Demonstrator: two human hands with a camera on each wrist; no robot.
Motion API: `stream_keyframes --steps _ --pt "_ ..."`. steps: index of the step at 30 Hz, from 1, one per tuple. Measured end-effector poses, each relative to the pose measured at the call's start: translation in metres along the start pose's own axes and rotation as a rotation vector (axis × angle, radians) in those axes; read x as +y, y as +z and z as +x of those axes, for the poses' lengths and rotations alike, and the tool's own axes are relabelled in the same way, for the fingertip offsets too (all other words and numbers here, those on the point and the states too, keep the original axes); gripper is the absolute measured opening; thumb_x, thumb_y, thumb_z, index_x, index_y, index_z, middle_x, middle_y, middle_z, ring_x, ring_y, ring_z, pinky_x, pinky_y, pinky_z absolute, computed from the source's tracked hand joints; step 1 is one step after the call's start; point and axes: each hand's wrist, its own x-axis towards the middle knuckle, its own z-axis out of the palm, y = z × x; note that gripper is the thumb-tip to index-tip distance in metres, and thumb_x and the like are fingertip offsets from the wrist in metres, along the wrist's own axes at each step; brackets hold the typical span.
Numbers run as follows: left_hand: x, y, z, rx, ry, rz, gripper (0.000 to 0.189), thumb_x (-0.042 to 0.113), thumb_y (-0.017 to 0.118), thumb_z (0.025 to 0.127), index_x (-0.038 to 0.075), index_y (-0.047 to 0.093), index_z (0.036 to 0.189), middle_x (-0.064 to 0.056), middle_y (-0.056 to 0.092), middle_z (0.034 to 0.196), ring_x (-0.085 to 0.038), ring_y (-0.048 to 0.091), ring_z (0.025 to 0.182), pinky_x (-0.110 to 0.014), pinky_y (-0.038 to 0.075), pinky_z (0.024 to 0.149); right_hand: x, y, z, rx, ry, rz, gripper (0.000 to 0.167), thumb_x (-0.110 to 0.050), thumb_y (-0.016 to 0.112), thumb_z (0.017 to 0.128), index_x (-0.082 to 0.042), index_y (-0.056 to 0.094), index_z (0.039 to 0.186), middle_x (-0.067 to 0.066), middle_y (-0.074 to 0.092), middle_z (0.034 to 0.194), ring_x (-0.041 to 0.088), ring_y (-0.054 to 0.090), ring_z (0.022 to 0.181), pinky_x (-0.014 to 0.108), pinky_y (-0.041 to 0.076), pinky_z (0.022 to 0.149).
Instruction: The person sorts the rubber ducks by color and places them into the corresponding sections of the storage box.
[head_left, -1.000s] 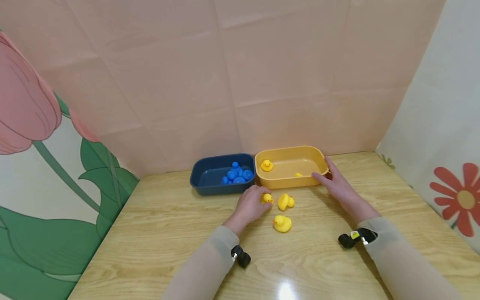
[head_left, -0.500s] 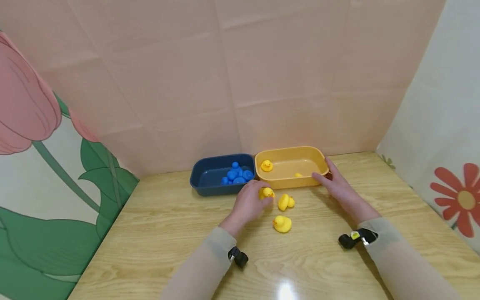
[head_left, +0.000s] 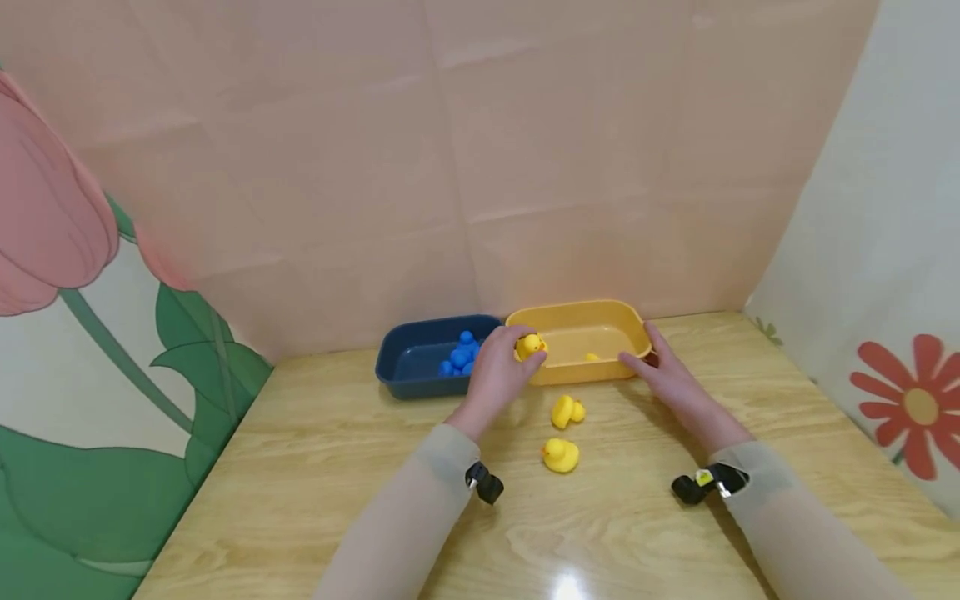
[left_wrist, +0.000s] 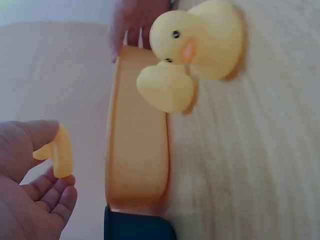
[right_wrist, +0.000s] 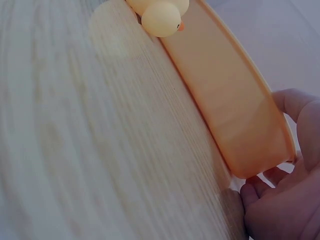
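Note:
My left hand (head_left: 498,371) pinches a yellow rubber duck (head_left: 532,344) between thumb and fingers, raised at the front left corner of the yellow bin (head_left: 577,372). In the left wrist view the held duck (left_wrist: 62,152) shows edge-on between the fingertips, above the bin's rim. My right hand (head_left: 671,379) grips the right end of that bin, its thumb at the front rim; the right wrist view shows the other fingers (right_wrist: 260,187) curled about the end wall. Inside the bin a bit of yellow (head_left: 592,357) shows over the front wall.
A dark blue bin (head_left: 397,383) with several blue toys (head_left: 459,358) stands left of the yellow one. Two more rubber ducks lie on the wooden table in front: a tipped duck (head_left: 567,411) and an upright duck (head_left: 561,456). A pink-covered wall (head_left: 450,208) rises right behind the bins.
My left hand has lifted the rubber duck from the table and carried it up and away to the yellow bin's front rim. The right hand keeps its hold on the bin. The view has shifted slightly.

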Motion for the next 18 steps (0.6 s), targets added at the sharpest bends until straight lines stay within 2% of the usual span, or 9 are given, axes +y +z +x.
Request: stream_keyframes --steps 8,14,18 --pt "0.006 0.008 0.023 0.042 0.000 -0.010 0.039 0.034 0.078 0.106 0.016 0.072 0.141 -0.003 0.069 0.140 -0.024 0.065 0.123 -0.041 0.056 0.106 -0.001 0.004 0.001 0.003 0.004 -0.003 0.110 -0.066 0.059 0.108 -0.027 -0.019 0.175 0.022 -0.012 0.182 0.054 -0.001 0.165 0.077 0.005 0.127" --pt "0.007 0.015 0.035 0.047 -0.017 -0.003 0.042 0.032 0.078 0.107 0.014 0.071 0.143 -0.003 0.070 0.141 -0.024 0.065 0.126 -0.041 0.056 0.108 -0.003 0.006 0.000 0.005 0.016 -0.007 0.115 -0.074 0.059 0.103 -0.031 -0.020 0.175 0.019 -0.011 0.183 0.052 0.000 0.166 0.078 0.007 0.127" --pt "0.006 0.019 0.039 0.038 -0.042 0.026 0.041 0.034 0.077 0.107 0.015 0.071 0.143 -0.002 0.070 0.142 -0.023 0.065 0.126 -0.039 0.056 0.108 -0.002 0.005 0.002 -0.001 0.006 0.010 0.113 -0.071 0.060 0.105 -0.031 -0.020 0.174 0.020 -0.010 0.183 0.053 0.002 0.166 0.077 0.008 0.127"
